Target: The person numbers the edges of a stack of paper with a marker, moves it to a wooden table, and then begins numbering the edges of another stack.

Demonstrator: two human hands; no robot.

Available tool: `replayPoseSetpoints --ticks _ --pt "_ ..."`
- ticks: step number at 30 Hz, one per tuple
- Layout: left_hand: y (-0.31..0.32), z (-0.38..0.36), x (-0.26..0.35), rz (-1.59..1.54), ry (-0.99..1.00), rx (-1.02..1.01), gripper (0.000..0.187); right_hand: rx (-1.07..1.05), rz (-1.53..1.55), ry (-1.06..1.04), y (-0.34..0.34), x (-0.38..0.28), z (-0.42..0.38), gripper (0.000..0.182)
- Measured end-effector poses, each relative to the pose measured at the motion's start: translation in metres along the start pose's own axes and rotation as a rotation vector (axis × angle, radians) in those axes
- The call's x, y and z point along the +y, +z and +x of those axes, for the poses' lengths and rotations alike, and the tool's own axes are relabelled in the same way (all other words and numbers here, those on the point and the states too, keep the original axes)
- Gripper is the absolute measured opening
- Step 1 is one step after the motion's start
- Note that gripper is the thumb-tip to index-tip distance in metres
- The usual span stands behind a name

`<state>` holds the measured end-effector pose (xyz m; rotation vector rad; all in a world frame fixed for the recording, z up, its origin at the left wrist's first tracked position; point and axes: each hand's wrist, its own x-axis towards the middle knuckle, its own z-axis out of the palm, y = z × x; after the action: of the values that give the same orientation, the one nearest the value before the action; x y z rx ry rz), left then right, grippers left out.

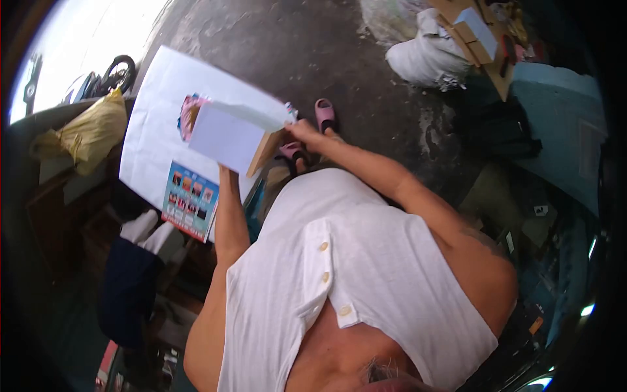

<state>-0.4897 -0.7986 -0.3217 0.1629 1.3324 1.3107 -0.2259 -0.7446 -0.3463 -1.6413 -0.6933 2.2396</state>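
A box-like piece with a pale white face [225, 136] and a brown, wood-coloured edge [264, 154] is tilted over a white tabletop [151, 108]. My left forearm [230, 206] runs up beneath it; the left hand and its fingers are hidden behind the piece. At the piece's right corner is my right hand [302, 130], fingers closed. A small whitish-blue item [290, 112] shows just beyond these fingers, too small to name. Beyond the piece's left end lies a pink and blue packet [190, 117]. A blue printed sheet [189, 199] with small pictures lies on the table nearer me.
A yellow sack [98, 130] is at the left, near a wheel [119, 75]. White sacks [428, 55] and another white-faced piece on a wooden board [475, 36] are at the upper right. Pink sandals [324, 112] stand on the dark floor. A blue-green surface [555, 130] fills the right.
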Motion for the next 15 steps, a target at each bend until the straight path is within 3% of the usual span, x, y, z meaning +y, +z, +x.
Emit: replayPoseSetpoints --ticks 3,6,8,12,15 --pt "0.001 -0.015 0.015 -0.04 0.118 -0.012 0.094 0.001 0.097 0.041 0.007 -0.016 -0.021 0.034" --pt "0.012 -0.047 0.051 -0.388 0.084 -0.219 0.097 -0.013 0.17 0.035 0.005 -0.02 -0.027 0.033" --pt "0.032 -0.075 0.076 -0.348 0.189 -0.214 0.099 0.022 0.185 0.01 0.001 -0.014 -0.019 0.033" --pt "0.026 -0.071 0.098 -0.16 0.188 -0.298 0.098 0.088 0.232 -0.037 0.004 -0.003 -0.004 0.033" --pt "0.021 -0.054 0.094 -0.107 0.106 -0.208 0.071 0.139 0.193 -0.053 0.007 -0.003 0.004 0.034"
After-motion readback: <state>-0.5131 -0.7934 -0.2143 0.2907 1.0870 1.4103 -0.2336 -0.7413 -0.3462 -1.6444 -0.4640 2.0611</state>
